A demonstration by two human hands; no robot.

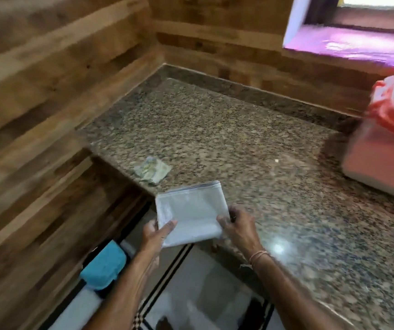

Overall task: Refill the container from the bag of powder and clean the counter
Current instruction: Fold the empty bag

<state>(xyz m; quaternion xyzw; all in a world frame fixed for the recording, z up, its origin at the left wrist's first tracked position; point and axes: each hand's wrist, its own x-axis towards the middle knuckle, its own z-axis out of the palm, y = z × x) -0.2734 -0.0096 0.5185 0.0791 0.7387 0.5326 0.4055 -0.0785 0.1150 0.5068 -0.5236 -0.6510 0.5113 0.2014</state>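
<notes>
- Risks shedding whatever remains inside onto the granite surface (238,139) or the floor (203,294) below, likely through tipping or unfolding of the folded pale bag (191,210); impossible to tell through the blur whether holding any residue.
- Could slip free, given a light pinch at the near corners only.
- Might miss the crumpled scrap (152,169) near the surface's left edge during wiping.
- Grips the bag's near-left corner with the left hand (154,234), thumb on top, fingers hidden beneath.
- Pinches the near-right corner with the right hand (237,228), fingers bent, wrist over the surface's front edge.
- Holds the bag roughly flat, partly over the surface, well apart from the red-lidded container (381,163) at far right.
</notes>
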